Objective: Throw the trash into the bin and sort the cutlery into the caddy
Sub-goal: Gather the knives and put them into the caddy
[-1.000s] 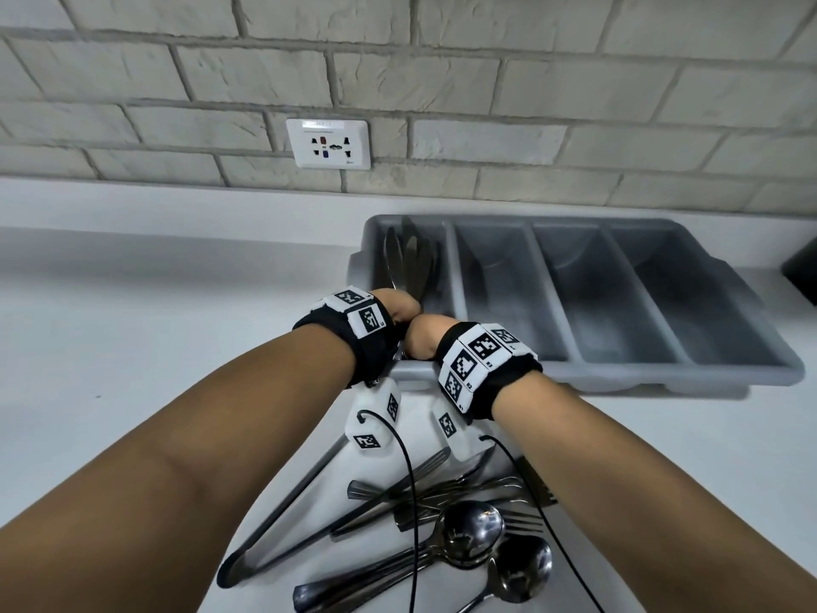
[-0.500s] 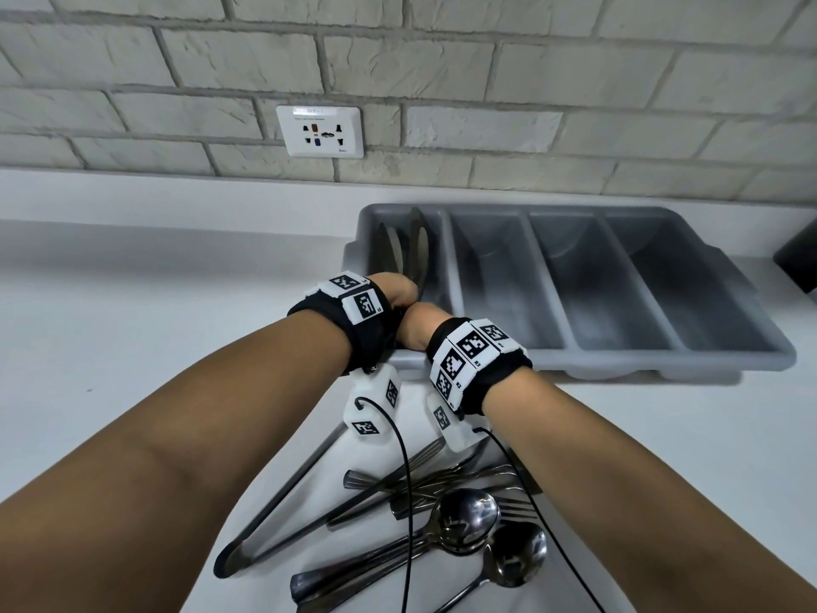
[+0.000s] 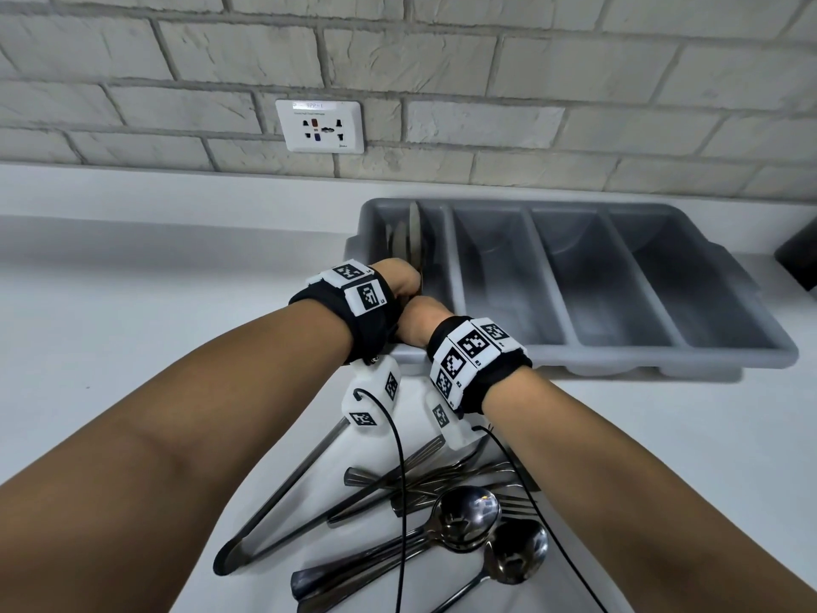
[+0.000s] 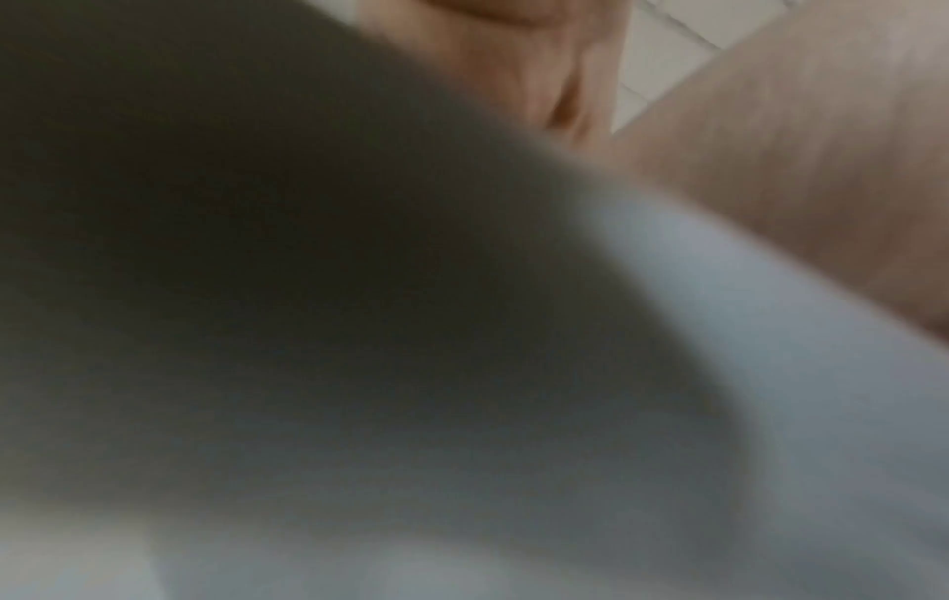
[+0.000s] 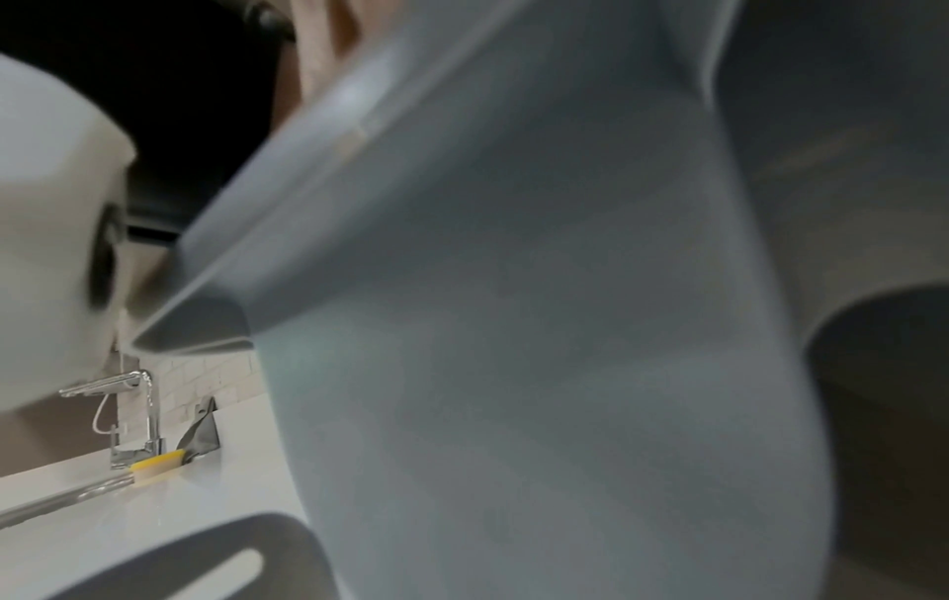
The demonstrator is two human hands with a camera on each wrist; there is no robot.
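Observation:
A grey four-compartment caddy [image 3: 663, 360] stands on the white counter by the brick wall. Several knives [image 3: 413, 241] lean blade-up in its leftmost compartment. My left hand [image 3: 400, 278] reaches over the near rim at the knife handles and seems to grip them. Tucked under the left wrist, my right hand [image 3: 418, 323] is at the same rim. Both sets of fingers are hidden. Both wrist views are filled by the blurred grey caddy wall [image 5: 513, 324]. Steel tongs [image 3: 283, 502], spoons [image 3: 468, 515] and forks [image 3: 508, 506] lie in a pile below my wrists.
The other compartments of the caddy hold nothing. A wall socket [image 3: 319, 126] sits above the counter. A dark object [image 3: 800, 254] shows at the right edge. In the right wrist view a faucet [image 5: 139, 406] and a yellow sponge [image 5: 156, 460] stand far off.
The fanned knife blades have drawn closer together in the left compartment. Both hands have stayed at its near end, shifting only slightly.

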